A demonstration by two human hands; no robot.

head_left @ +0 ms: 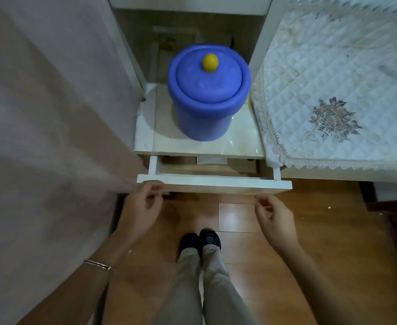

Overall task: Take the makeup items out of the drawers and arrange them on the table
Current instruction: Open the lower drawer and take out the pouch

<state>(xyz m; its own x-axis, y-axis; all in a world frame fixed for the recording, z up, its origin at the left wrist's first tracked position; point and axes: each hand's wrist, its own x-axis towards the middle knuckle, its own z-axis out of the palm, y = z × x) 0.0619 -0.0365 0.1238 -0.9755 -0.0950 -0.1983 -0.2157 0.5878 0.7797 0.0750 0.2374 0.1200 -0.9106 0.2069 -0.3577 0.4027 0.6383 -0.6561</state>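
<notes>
A white drawer (214, 182) of a small bedside cabinet is pulled partly out below the cabinet top (207, 146). Inside it I see a wooden bottom and a piece of white paper (211, 160); no makeup items show. My left hand (143, 202) curls under the left end of the drawer front, fingertips touching its lower edge. Just below the front's right part is my right hand (272, 218), fingers bent and holding nothing. A table covered by a quilted white cloth (333, 90) with lace trim stands to the right.
A blue lidded bucket (208, 92) with a yellow knob (210, 62) stands on the cabinet top. A beige curtain (47, 113) hangs on the left. My feet (201, 240) stand on the wooden floor below the drawer. A dark piece of furniture (396, 221) is at the right edge.
</notes>
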